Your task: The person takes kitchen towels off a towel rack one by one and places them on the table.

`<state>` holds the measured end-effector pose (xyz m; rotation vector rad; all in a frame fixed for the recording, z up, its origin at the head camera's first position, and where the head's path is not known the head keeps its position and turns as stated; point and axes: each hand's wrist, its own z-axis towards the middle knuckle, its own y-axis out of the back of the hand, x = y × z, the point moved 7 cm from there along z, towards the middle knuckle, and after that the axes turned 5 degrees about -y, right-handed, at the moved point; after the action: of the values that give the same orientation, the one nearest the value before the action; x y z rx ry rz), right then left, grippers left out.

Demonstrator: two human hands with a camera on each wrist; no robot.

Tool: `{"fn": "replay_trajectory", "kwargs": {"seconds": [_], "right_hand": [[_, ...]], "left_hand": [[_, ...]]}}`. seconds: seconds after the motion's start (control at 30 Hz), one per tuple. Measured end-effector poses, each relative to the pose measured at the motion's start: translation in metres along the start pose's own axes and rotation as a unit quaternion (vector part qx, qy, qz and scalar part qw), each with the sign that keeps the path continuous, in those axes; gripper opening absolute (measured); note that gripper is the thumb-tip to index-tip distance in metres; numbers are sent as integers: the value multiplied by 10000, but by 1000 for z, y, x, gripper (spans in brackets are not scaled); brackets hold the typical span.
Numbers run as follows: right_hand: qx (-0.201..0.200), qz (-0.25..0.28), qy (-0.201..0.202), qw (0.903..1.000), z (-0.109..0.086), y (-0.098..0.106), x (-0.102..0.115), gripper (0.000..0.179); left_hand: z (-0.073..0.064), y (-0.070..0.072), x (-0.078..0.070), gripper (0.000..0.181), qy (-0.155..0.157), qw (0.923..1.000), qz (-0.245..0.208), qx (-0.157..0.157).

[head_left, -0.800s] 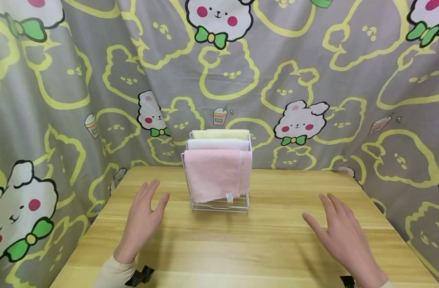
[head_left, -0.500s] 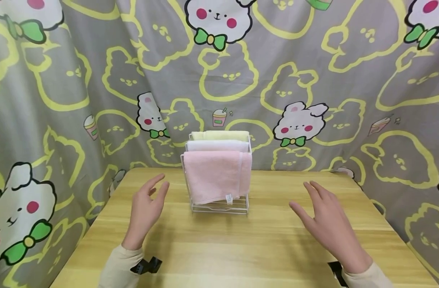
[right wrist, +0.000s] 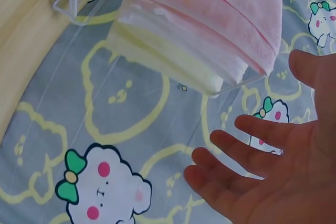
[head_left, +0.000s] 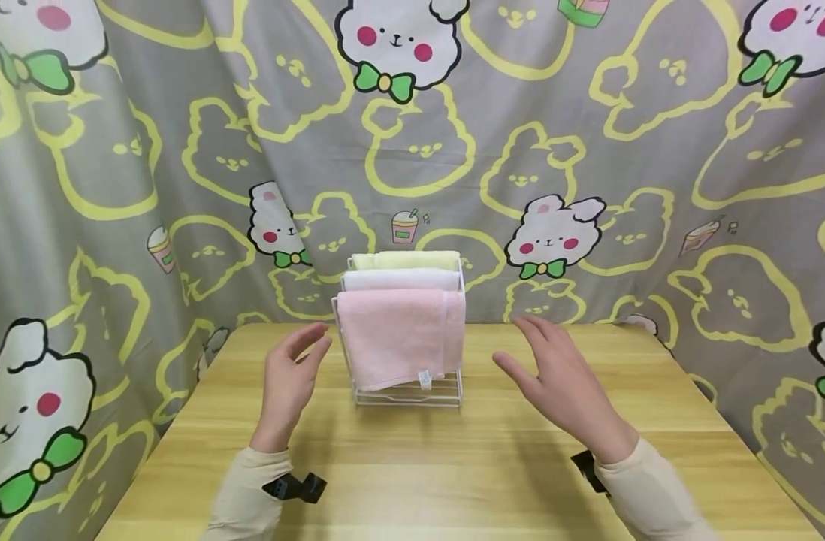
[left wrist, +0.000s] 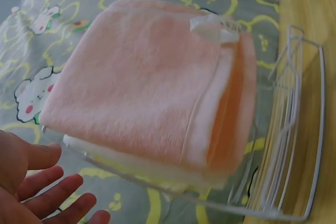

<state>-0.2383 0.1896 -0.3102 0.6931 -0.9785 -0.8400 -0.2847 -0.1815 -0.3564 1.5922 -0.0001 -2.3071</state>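
Observation:
A white wire rack [head_left: 408,400] stands on the table with three towels draped over its bars. In front hangs a pink towel [head_left: 392,338] with a small white tag near its lower edge. Behind it are a white towel [head_left: 399,279] and a pale yellow towel [head_left: 412,260]. My left hand [head_left: 291,379] is just left of the rack, fingers spread and holding nothing; in the left wrist view its fingers [left wrist: 58,195] are beside the rack's side wire. To the right, farther off, my right hand [head_left: 561,376] reaches toward the towels with its fingers [right wrist: 262,150] apart and relaxed.
The rack stands on a light wooden table [head_left: 412,473]. A grey curtain [head_left: 561,98] with yellow outlines and white rabbit faces hangs close behind the table and along both sides. Black straps sit on both wrists.
Both hands have moved inward and forward toward the rack, the right hand farther than the left. The head view has shifted slightly. Rack and towels stay in place.

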Motion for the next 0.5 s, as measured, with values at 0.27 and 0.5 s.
{"fn": "replay_trajectory", "kwargs": {"seconds": [0.27,0.5], "right_hand": [[-23,154,77,9998,17,-6,12,70],[-105,327,342,9988,33,-2,31,66]], "left_hand": [[5,-15,3,31,101,9989,-392,-219],[7,-23,4,31,70,9961,-843,-235]]}}
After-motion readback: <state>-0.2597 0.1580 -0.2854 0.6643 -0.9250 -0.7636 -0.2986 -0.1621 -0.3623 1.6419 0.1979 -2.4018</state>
